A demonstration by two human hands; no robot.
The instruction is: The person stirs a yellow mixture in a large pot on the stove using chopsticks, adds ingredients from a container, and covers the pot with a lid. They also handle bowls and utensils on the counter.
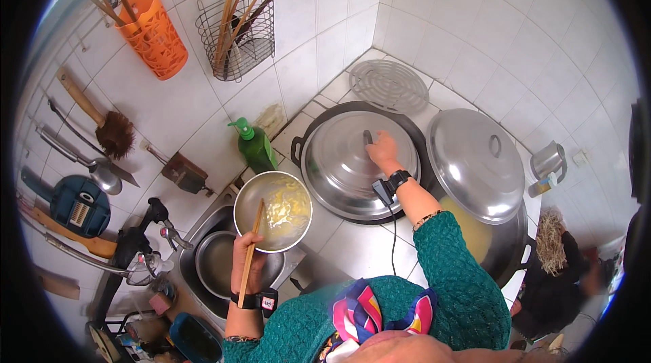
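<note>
My left hand (248,255) holds a white-rimmed bowl (245,205) over the sink edge, a pair of wooden chopsticks (248,266) kept under the thumb. Yellow liquid, probably beaten egg (285,208), coats one side of the bowl. Out ahead, my right hand (382,149) grips the handle (367,137) of a domed metal lid (338,159). That lid sits on a dark wok (297,150), whose contents are hidden. To the right, a second metal lid (473,159) leans tilted over another wok (508,248), which shows yellowish contents under my right forearm.
A metal basin (213,261) stands in the sink (190,246). Nearby are a green pump bottle (257,149), a round steamer rack (389,86) and a metal cup (546,160). Utensils hang along the left wall. At lower right another person (546,297) holds dry straw (552,241).
</note>
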